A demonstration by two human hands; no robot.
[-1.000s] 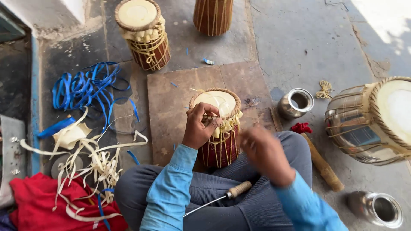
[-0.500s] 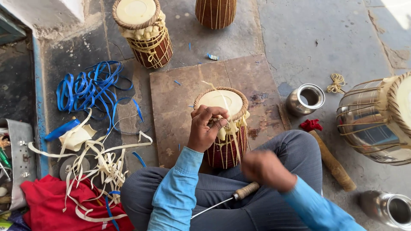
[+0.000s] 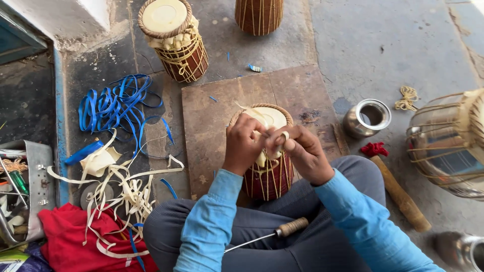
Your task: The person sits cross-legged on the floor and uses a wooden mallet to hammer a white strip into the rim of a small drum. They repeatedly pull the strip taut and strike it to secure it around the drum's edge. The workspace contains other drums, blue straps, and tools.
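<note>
Mid-lacing on a small red-brown drum [image 3: 267, 174] standing upright on a wooden board [image 3: 212, 116] between the knees: left hand [image 3: 243, 143] and right hand [image 3: 297, 151] both pinched tight on a pale hide strap [image 3: 262, 157] at the near rim. Next, by judgement, needing a firm steady pull without tipping the drum. Open board beyond; steel cup [image 3: 368, 118] and wooden mallet [image 3: 401, 194] close on the right, awl [image 3: 275, 234] across the lap.

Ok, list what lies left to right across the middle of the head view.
Metal tool tray → blue straps → left hand → right hand, both on the small drum → steel cup → large drum.
</note>
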